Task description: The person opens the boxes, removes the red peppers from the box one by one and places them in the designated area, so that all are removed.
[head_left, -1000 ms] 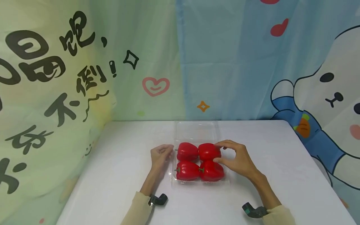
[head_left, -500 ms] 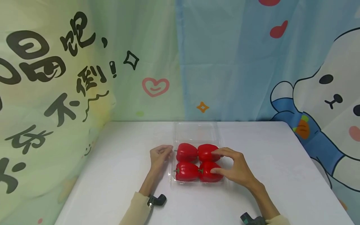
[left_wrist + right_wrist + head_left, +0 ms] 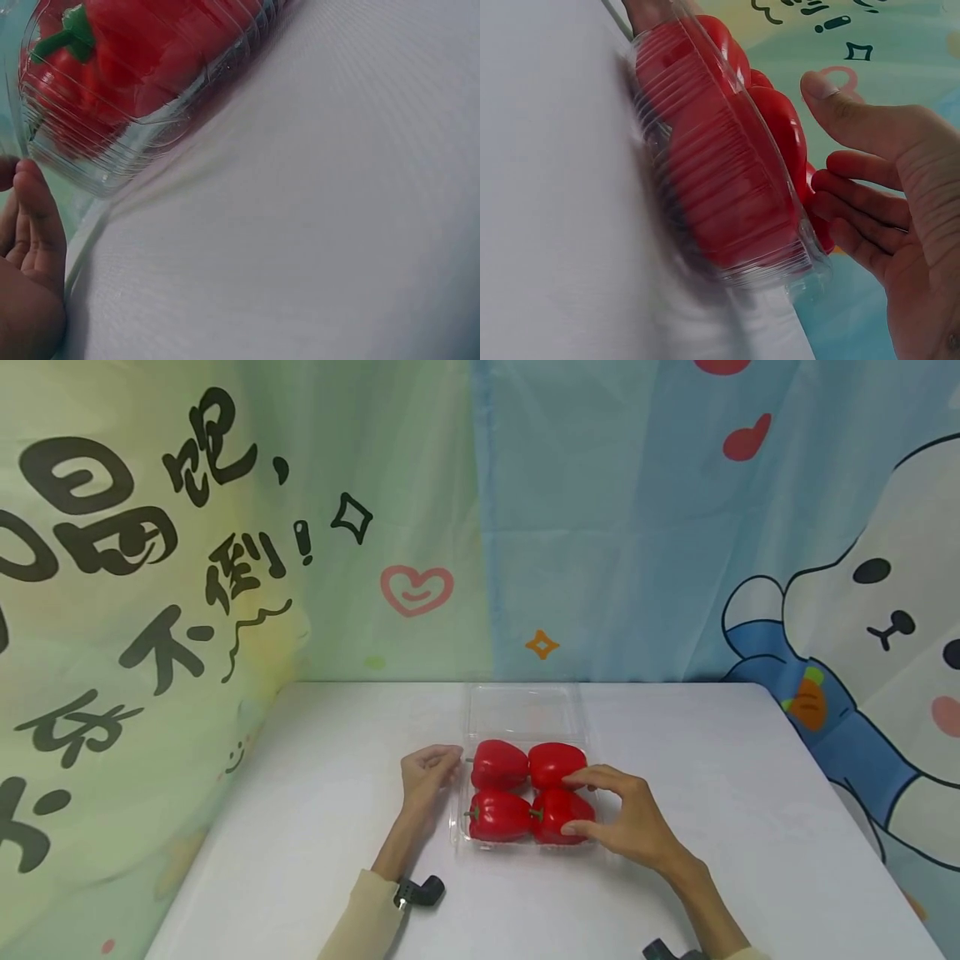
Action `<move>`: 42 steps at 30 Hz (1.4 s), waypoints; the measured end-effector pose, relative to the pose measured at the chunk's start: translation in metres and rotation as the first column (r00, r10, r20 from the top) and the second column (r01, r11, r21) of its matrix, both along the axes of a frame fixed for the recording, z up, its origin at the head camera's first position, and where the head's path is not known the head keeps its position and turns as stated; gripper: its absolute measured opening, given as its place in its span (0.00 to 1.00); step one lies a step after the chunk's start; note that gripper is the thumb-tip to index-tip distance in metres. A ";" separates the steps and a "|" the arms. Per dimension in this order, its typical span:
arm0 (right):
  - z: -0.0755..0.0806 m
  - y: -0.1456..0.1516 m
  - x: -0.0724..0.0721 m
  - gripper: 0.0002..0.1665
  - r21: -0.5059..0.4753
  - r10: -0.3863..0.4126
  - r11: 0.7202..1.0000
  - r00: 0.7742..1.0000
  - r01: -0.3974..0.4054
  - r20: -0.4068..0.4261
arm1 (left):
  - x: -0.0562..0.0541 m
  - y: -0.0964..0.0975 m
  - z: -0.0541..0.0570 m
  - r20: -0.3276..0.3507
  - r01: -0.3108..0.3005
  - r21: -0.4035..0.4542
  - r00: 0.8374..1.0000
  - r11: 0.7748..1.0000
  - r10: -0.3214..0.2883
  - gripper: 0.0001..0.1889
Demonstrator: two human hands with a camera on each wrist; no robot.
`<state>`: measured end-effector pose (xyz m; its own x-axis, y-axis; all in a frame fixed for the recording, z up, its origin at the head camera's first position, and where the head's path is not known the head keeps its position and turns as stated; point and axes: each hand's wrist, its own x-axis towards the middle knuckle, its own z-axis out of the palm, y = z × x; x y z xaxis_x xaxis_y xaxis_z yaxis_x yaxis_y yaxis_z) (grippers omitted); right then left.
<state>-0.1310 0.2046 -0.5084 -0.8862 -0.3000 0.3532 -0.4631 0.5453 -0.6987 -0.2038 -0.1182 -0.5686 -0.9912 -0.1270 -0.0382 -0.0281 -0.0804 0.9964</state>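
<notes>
A clear plastic clamshell box (image 3: 94, 169) holds several red bell peppers with green stems, set in two rows. My left hand (image 3: 425, 779) pinches the box's left edge between thumb and index finger, also seen by the left wrist camera. Over the near right bell pepper (image 3: 553, 814) hovers my right hand (image 3: 636, 818), thumb and fingers spread apart. In the right wrist view its fingertips (image 3: 823, 182) are close beside the peppers, and the thumb stands off from them. The far right bell pepper (image 3: 553, 762) lies just beyond its index finger.
The box's transparent lid (image 3: 525, 710) lies folded back, open, toward the far edge of the white table (image 3: 315, 827). A printed curtain (image 3: 600, 527) hangs right behind the table. Each wrist carries a dark camera mount (image 3: 422, 892).
My right hand has shifted nearer to me, from the far right bell pepper to over the near right one. The left hand stays at the box's edge, and the peppers have not moved.
</notes>
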 end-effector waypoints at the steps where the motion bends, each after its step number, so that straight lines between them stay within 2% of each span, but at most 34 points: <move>1: 0.000 0.000 0.001 0.38 0.003 0.000 1.000 1.000 0.000 -0.003 | 0.000 0.000 0.000 -0.001 -0.001 -0.001 1.000 1.000 0.001 0.11; 15: -0.011 0.002 0.004 0.39 0.027 0.016 1.000 1.000 -0.015 -0.013 | -0.001 0.000 -0.002 -0.006 -0.004 -0.010 1.000 1.000 0.004 0.12; 21: -0.010 0.002 0.004 0.40 0.081 0.015 0.997 0.999 -0.013 -0.032 | -0.001 0.000 -0.002 -0.010 0.000 -0.012 1.000 1.000 0.000 0.11; 34: -0.003 0.001 0.004 0.39 0.223 0.037 0.974 0.999 -0.042 0.026 | -0.001 0.000 -0.006 -0.009 -0.002 0.006 1.000 1.000 0.002 0.12; 42: -0.004 0.000 0.005 0.39 0.247 0.007 0.969 0.999 -0.017 0.042 | -0.001 0.000 -0.004 0.001 0.001 0.000 1.000 1.000 -0.001 0.10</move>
